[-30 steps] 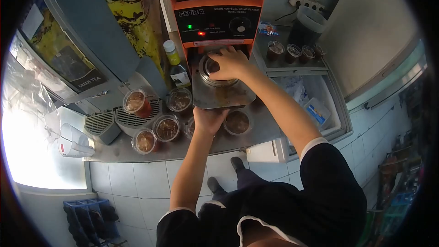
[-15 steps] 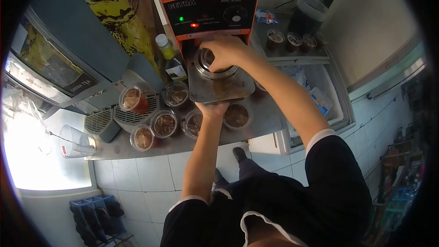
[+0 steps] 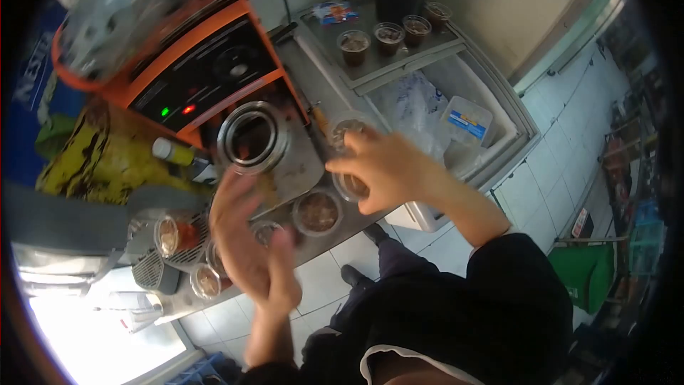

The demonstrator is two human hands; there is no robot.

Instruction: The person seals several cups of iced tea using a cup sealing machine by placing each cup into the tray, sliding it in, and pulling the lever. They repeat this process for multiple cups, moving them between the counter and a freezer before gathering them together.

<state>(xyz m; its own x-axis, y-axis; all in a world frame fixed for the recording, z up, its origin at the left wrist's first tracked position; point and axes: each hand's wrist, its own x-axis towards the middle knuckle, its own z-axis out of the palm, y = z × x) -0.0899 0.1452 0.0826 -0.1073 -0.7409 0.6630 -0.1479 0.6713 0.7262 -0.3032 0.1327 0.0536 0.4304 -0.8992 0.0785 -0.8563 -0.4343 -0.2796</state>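
My right hand (image 3: pixel 392 171) curls its fingers and thumb around the rim of a clear plastic cup (image 3: pixel 350 187) of brown drink. Just behind it stands another plastic cup (image 3: pixel 347 128), partly hidden by my fingers. My left hand (image 3: pixel 249 249), smeared by motion, is open with thumb and fingers apart and nothing visible in it. Its fingertips are near the round metal ring (image 3: pixel 231 144) on the metal plate (image 3: pixel 303 167) of the orange cup sealing machine (image 3: pixel 206 75). Green and red lights glow on the machine's panel.
A cup of brown drink (image 3: pixel 318 212) stands at the counter's front edge, with more cups behind my left hand. On the right is an open chest freezer (image 3: pixel 509 110) holding bags and a tub (image 3: pixel 463 125). Several small cups and a dark-filled pitcher (image 3: pixel 401 0) stand beyond it.
Both hands have left the machine's plate and ring. My right hand moved right to a cup; my left came out from under the plate, opening. The view turned and shifted right.
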